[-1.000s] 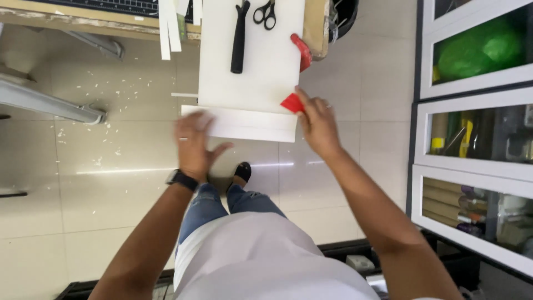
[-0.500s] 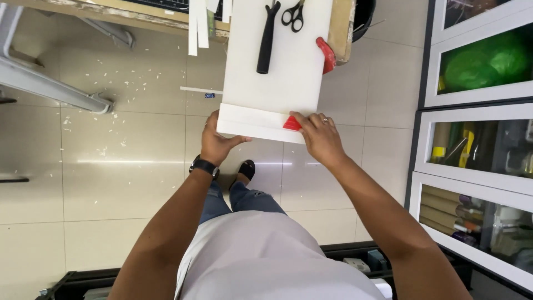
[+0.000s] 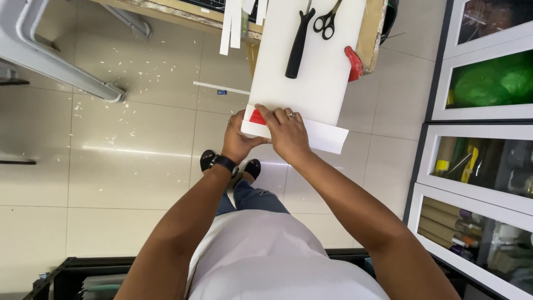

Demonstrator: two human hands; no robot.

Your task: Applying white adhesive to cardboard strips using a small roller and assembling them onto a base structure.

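The small red scraper (image 3: 257,117) sits flat on the folded white sheet (image 3: 325,135) right at the near edge of the white board (image 3: 311,83), close to the board's near left corner. It is pressed down there, I would judge, to sharpen the crease where the sheet hangs over that edge. The right hand (image 3: 286,133) lies on top of it, fingers bent and closed over the tool, pushing it against the paper. The left hand (image 3: 237,140) is tucked beneath, cupping the underside of the fold just below the scraper, apparently to steady the overhanging flap; its fingers are hidden, so I cannot tell how tightly it grips. The two hands touch, with the scraper between them. Farther up the board, well apart from the hands, lie a black-handled knife (image 3: 298,43), scissors (image 3: 325,22) and, at the right edge, a red tool (image 3: 353,63).
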